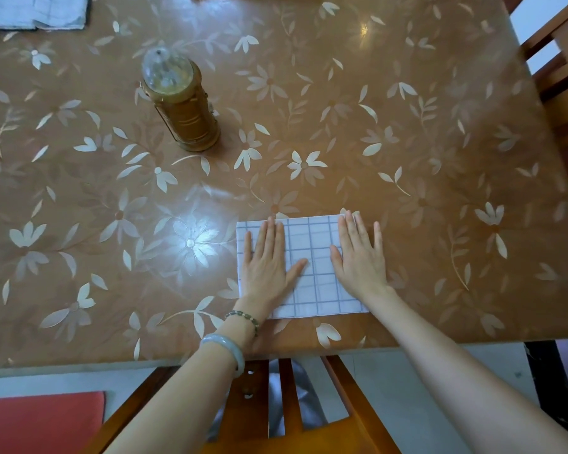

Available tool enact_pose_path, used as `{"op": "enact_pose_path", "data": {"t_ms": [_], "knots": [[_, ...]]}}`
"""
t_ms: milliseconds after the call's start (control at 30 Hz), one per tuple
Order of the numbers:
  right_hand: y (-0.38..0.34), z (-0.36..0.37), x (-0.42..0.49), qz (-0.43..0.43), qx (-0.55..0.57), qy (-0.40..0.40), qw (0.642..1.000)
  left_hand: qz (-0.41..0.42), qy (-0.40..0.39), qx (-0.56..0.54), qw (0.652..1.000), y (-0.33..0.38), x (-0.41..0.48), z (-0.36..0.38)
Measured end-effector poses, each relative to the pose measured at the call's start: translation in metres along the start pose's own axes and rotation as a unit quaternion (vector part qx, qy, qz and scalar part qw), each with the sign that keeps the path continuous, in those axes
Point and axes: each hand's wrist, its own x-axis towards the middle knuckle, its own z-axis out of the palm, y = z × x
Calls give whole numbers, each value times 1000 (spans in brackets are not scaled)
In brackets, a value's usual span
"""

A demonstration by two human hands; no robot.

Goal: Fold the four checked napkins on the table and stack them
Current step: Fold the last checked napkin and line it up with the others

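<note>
Near the worktop's (pixel 407 142) front edge, both hands lie flat and open on the folded checked napkin (pixel 312 244). Left hand (pixel 267 260) and right hand (pixel 357 253) press opposite ends; its long axis runs left-right.

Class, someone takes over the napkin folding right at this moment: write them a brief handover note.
Left hand: open, palm flat on the folded checked napkin.
Right hand: open, flat on the same napkin's right side.
That napkin lies near the front edge of the table. More checked cloth sits at the far-left corner, partly out of frame; count unclear.
Done: this napkin is folded to a rectangle and being pressed flat.
Left: finish it, fold any remaining napkins, stack all four.
</note>
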Motion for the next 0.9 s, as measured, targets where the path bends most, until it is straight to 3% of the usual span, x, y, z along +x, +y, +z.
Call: {"op": "enact_pose_path", "data": {"t_ms": [600, 700, 767, 900], "knots": [[-17, 2, -1, 6, 19, -6, 1000, 8, -24, 30, 999, -60, -9, -14], [-10, 0, -2, 3, 83, 8, 997, 0, 9, -40, 999, -61, -10, -20], [0, -6, -3, 46, 174, 41, 983, -60, 43, -134, 988, -64, -12, -30], [19, -25, -7, 217, 337, 131, 907, -227, 108, -314, 916, -62, -19, -53]]}}
